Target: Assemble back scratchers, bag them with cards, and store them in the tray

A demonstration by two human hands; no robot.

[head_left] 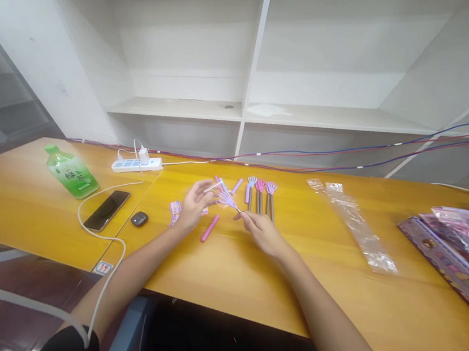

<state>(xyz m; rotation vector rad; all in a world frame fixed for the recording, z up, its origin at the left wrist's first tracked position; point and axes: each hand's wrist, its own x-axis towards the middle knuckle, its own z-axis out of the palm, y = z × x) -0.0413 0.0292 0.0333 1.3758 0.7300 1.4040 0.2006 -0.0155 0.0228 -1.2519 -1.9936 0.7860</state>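
Note:
My right hand (259, 231) pinches the metal rod of a back scratcher with a purple hand-shaped head (226, 198). That head points left, close to the fingertips of my left hand (195, 204). Between the fingers of the left hand is a thin pale stick-like piece (213, 186), too small to name surely. Just beyond the hands lie several more back scratchers with blue, deep pink (260, 186) and purple heads, side by side. A loose pink handle tube (210, 228) rests on the table below the left hand. Small printed cards (175, 208) lie partly behind the left wrist.
Clear plastic sleeves (356, 227) lie to the right, and a pile of packaged goods (461, 243) is at the far right. On the left are a green bottle (71, 172), a phone (107, 210), a black earbud case (139, 219) and a power strip (137, 165) with a trailing white cable.

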